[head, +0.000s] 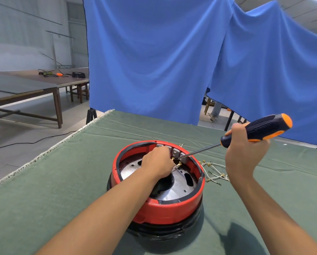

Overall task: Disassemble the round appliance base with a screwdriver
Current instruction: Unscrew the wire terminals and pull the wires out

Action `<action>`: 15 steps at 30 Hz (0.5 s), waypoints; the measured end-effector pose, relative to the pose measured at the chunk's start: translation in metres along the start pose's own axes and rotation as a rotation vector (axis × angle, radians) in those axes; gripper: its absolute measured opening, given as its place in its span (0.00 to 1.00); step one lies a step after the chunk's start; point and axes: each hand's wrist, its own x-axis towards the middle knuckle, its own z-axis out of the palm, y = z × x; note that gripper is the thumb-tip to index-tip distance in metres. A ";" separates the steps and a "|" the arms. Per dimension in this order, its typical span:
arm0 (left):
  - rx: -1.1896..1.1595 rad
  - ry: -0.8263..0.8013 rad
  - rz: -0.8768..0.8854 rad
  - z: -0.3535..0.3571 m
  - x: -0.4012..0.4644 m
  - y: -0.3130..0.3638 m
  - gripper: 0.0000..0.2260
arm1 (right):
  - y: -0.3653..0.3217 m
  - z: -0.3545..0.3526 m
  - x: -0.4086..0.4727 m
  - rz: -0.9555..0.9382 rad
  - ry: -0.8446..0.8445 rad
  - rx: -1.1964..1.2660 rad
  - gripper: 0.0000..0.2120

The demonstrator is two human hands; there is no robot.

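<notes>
Two hands at work: right hand [246, 151] fingers wrapped around screwdriver [255, 133] handle, tip beside left fingers; left hand [158, 162] inside round appliance base [159, 208], fingers curled downward, grip hidden; loose wires [214, 173] below right hand

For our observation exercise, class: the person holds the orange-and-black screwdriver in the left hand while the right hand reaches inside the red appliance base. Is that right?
Not quite: the hands are swapped. The head view shows the right hand gripping the screwdriver, tip angled into the red appliance base, while the left hand reaches inside it by the wire terminals.
</notes>
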 end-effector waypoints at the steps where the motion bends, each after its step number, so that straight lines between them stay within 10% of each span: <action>1: -0.004 -0.009 0.006 0.000 0.001 -0.001 0.11 | 0.002 0.001 -0.003 0.004 -0.004 -0.001 0.09; 15: -0.067 0.003 0.000 0.000 0.007 -0.006 0.10 | 0.002 0.003 -0.019 -0.161 -0.144 0.064 0.10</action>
